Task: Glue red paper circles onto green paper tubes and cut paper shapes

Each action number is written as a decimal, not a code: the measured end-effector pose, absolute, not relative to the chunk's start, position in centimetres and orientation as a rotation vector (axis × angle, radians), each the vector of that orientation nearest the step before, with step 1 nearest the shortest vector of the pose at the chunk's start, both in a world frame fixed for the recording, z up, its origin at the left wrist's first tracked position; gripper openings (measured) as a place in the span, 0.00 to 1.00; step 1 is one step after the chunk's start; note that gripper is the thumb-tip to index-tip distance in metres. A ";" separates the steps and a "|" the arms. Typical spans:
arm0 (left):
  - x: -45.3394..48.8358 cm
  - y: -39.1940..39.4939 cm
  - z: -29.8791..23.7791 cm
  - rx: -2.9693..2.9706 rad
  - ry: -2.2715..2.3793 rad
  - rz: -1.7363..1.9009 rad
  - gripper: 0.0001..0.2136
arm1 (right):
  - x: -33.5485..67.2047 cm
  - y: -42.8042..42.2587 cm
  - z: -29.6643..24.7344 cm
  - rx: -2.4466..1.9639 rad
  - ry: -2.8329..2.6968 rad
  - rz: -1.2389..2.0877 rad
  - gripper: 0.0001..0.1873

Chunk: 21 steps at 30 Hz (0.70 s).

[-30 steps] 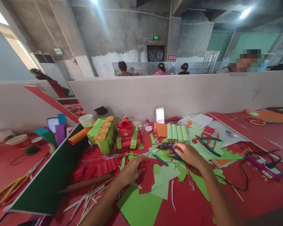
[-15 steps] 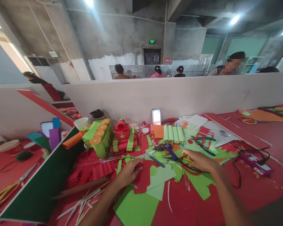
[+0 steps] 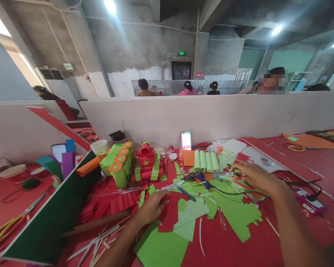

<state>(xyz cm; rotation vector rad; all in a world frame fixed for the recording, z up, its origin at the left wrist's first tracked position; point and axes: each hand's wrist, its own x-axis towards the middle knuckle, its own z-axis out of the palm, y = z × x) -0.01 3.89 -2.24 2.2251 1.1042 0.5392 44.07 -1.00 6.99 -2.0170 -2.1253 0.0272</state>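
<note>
Our right hand point(image 3: 257, 178) lies over the scissors point(image 3: 234, 173) right of centre; whether it grips them we cannot tell. Our left hand point(image 3: 153, 205) rests flat, fingers loose, on red paper point(image 3: 170, 214) at lower centre. The green door sign point(image 3: 181, 53), upper centre, is unreadable.

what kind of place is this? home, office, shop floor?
Probably a shared paper-craft workshop: cut green paper litters the red table, the right hand is at scissors, and other people sit behind low partitions.
</note>
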 end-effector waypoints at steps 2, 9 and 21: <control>0.0 3.8 -1.9 2.219 1.095 0.561 0.08 | 44.3 -1.1 7.8 -2.022 -2.139 0.016 0.25; 0.1 4.0 -1.1 2.023 1.155 0.776 0.09 | 39.1 -1.0 7.3 -1.687 -1.865 0.560 0.28; 1.8 4.1 -0.5 1.239 1.008 1.211 0.16 | 27.8 -0.7 3.6 -0.802 -1.549 1.514 0.40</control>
